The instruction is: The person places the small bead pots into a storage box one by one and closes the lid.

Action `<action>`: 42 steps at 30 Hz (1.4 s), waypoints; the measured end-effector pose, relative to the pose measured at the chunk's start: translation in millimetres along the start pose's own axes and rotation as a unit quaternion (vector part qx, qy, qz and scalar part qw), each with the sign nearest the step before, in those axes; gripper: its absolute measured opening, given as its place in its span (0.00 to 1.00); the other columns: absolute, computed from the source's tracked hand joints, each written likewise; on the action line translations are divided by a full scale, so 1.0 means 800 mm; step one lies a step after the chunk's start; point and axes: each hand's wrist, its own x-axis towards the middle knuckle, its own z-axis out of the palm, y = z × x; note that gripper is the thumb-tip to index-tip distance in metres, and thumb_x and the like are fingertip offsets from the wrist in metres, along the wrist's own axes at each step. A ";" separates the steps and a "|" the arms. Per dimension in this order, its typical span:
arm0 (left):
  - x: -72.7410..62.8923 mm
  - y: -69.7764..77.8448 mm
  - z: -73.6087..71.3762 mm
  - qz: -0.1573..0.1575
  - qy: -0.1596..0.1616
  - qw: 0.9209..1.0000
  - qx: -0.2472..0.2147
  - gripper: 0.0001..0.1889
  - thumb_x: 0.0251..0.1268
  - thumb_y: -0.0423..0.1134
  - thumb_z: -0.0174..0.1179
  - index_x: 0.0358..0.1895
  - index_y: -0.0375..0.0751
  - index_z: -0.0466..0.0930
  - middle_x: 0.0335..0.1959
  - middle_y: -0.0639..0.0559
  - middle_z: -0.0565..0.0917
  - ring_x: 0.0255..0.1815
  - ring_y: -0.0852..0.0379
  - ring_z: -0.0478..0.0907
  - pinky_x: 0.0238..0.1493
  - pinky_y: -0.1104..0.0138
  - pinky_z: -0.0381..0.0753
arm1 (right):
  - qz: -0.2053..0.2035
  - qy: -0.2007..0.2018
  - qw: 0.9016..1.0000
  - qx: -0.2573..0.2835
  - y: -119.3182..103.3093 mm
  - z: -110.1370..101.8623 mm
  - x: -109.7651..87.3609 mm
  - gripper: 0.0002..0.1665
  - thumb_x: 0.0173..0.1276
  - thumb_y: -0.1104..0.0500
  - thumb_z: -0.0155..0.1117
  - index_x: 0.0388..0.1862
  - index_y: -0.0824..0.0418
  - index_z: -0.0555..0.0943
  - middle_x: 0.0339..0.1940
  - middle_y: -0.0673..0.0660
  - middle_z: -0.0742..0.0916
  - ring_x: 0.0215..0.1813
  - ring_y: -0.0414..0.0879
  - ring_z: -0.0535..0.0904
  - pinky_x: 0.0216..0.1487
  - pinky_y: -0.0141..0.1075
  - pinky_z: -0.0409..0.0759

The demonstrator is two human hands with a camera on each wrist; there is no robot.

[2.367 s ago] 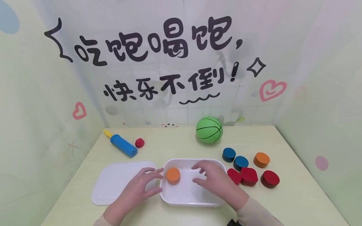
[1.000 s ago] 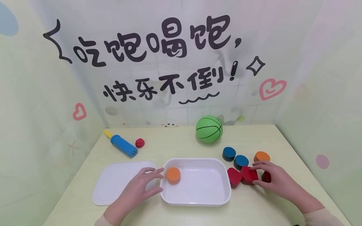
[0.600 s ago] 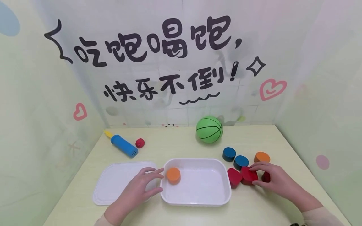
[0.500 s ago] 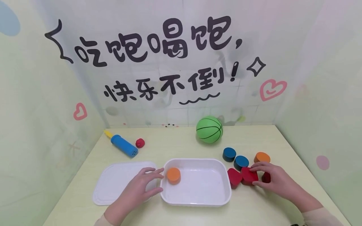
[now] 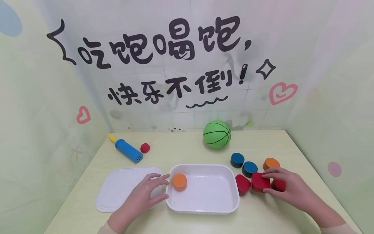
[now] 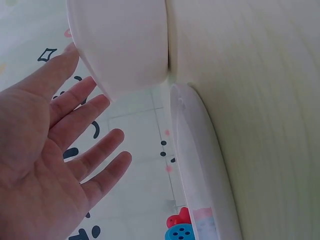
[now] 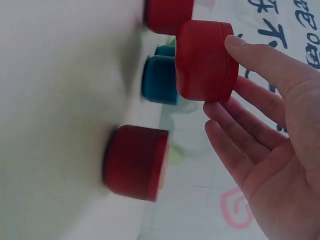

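Note:
My right hand (image 5: pixel 295 190) pinches a small red rounded-square box (image 5: pixel 259 182) between thumb and fingers. In the right wrist view this red box (image 7: pixel 202 62) has a seam near its top and hangs clear of the table. My left hand (image 5: pixel 141 191) has its fingers spread at the left wall of a white plastic container (image 5: pixel 201 210), fingertips touching or close to its rim. An orange round piece (image 5: pixel 179 182) lies inside that container. Another red rounded-square box (image 5: pixel 243 184) is against the container's right side, and a red round one (image 5: pixel 279 185) is partly hidden behind my right hand.
Two blue round pieces (image 5: pixel 237 160) and an orange one (image 5: pixel 271 163) stand behind the red ones. A green ball (image 5: pixel 217 134) is at the back. A white lid (image 5: pixel 122 188), a blue hand pump (image 5: pixel 128 150) and a small red object (image 5: pixel 145 148) are on the left.
My right hand left the container, moved right to the red rounded-square box, took hold of it and has just raised it slightly. The left hand stays in place.

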 end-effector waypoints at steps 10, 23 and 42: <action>-0.001 -0.003 0.001 0.021 0.010 1.000 0.000 0.20 0.62 0.51 0.74 0.58 0.57 0.86 0.70 0.66 0.79 0.72 0.48 0.72 0.65 0.47 0.81 | -0.012 0.051 0.998 0.030 -0.047 -0.009 0.015 0.30 0.43 0.58 0.90 0.48 0.50 0.89 0.50 0.48 0.87 0.40 0.28 0.80 0.35 0.18 0.81; 0.001 0.001 -0.002 0.000 0.001 1.000 -0.006 0.21 0.62 0.52 0.74 0.58 0.58 0.86 0.70 0.67 0.78 0.73 0.49 0.71 0.66 0.46 0.81 | 0.011 0.020 0.995 0.101 -0.118 0.019 0.038 0.29 0.47 0.54 0.89 0.51 0.48 0.89 0.53 0.46 0.87 0.46 0.40 0.85 0.38 0.30 0.88; 0.001 0.002 -0.002 -0.008 0.001 1.000 -0.009 0.21 0.61 0.51 0.74 0.58 0.59 0.86 0.70 0.67 0.78 0.73 0.49 0.71 0.65 0.45 0.81 | 0.033 -0.084 0.985 0.146 -0.186 0.087 0.062 0.25 0.51 0.49 0.87 0.50 0.47 0.90 0.52 0.39 0.86 0.53 0.39 0.83 0.48 0.29 0.87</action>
